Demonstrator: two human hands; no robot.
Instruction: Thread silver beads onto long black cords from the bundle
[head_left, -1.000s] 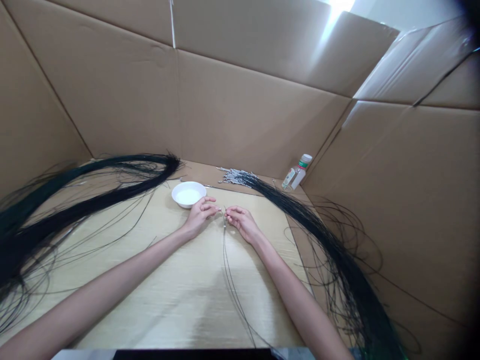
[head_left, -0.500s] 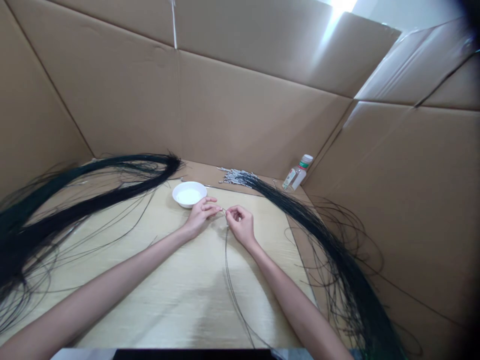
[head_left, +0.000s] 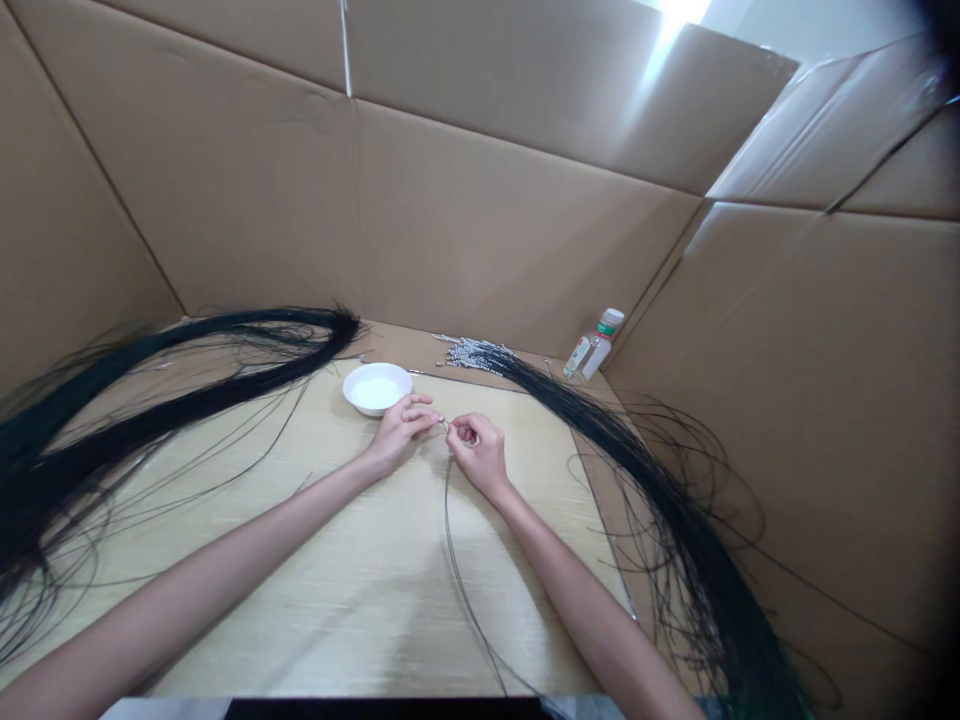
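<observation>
A thin, dark, flexible cord [head_left: 459,577] is pinched by the closed fingers of the left hand [head_left: 397,432] and right hand [head_left: 484,455], its slender strands curving down over the pale, faintly streaked counter [head_left: 337,570]. A shallow, smooth white bowl [head_left: 375,407] is set just beside the left hand.

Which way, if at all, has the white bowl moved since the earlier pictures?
No, it hasn't visibly moved: the white bowl sits in the same place against the vertical seam in the cardboard wall behind it.
</observation>
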